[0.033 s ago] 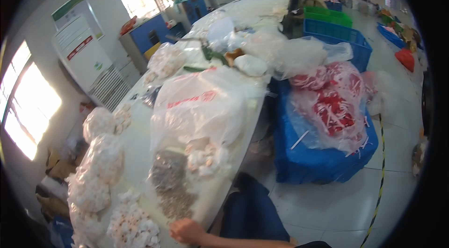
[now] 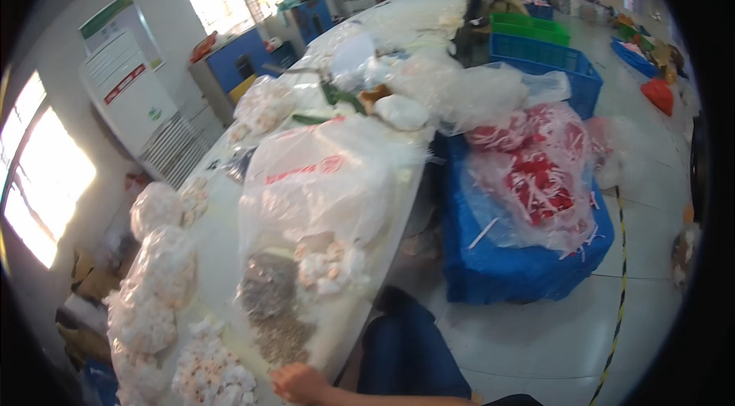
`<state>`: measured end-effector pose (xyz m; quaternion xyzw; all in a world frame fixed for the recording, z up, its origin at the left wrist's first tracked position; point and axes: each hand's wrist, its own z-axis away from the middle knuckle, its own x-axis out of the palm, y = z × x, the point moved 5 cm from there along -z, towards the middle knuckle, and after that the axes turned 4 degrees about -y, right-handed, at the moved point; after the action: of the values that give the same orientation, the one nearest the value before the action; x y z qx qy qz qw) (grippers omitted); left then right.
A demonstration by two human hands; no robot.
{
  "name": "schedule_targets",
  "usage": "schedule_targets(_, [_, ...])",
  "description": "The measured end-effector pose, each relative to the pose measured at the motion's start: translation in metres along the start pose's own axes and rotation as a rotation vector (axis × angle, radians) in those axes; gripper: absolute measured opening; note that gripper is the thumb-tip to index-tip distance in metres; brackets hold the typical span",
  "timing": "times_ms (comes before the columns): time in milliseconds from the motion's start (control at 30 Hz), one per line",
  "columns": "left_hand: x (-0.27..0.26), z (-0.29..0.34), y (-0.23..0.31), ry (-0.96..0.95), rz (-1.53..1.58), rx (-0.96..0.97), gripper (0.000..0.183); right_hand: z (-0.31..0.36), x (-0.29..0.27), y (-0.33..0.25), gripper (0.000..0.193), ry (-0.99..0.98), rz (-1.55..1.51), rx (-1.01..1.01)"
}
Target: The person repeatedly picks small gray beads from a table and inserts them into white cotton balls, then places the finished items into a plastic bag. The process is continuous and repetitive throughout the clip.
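Observation:
My right hand (image 2: 298,384) is at the near edge of the pale table (image 2: 222,253), its forearm reaching in from the lower right. The fingers look curled together; what they hold, if anything, is hidden. Just beyond the knuckles lies a heap of small brownish pieces (image 2: 282,339). A clear bag of grey-brown small parts (image 2: 268,283) touches that heap. Beside it is a cluster of white pieces with tan spots (image 2: 331,264). To the hand's left spreads a larger pile of white, brown-dotted pieces (image 2: 214,375). My left hand is out of the picture.
A large translucent bag with red print (image 2: 314,176) fills the table's middle. Stuffed clear bags (image 2: 145,314) line its left edge. On the right stands a blue-covered bin (image 2: 505,276) with a bag of red and white pieces (image 2: 543,176). Blue (image 2: 582,92) and green crates (image 2: 528,27) stand beyond.
The whole view has shifted slightly, so the scene sits a little farther left. My right hand keeps its place by the brownish heap, with its fingers still curled.

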<state>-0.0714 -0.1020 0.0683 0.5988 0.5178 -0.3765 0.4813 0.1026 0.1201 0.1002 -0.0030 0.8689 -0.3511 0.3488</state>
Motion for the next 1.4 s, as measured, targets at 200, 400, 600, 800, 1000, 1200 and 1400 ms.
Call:
schedule_targets(200, [-0.009,0.017,-0.011,0.001,-0.077,-0.003,0.009,-0.003,0.038,-0.005,0.018,-0.07,0.027,0.004])
schedule_targets(400, [0.004,0.003,-0.012,0.077,-0.294,0.093,0.009,0.0,0.027,0.027,0.02,-0.084,0.013,0.019])
schedule_targets(600, [0.019,-0.051,0.005,-0.172,-0.04,-0.078,0.011,-0.011,-0.039,0.028,0.021,-0.083,0.001,-0.161])
schedule_targets(800, [-0.005,-0.147,0.099,-0.288,0.37,0.328,0.005,0.021,-0.045,0.063,0.022,0.106,-0.3,-0.031])
schedule_targets(1000, [0.04,-0.193,0.219,-0.84,0.147,1.126,0.009,0.097,-0.057,0.046,0.033,0.217,-1.274,0.335])
schedule_targets(1200, [0.149,-0.219,0.25,-1.278,0.294,0.822,0.022,0.159,-0.05,0.085,0.039,0.163,-1.3,0.826])
schedule_targets(1400, [0.152,-0.23,0.313,-1.251,0.246,1.016,0.021,0.204,-0.051,0.082,0.041,0.461,-1.562,1.106])
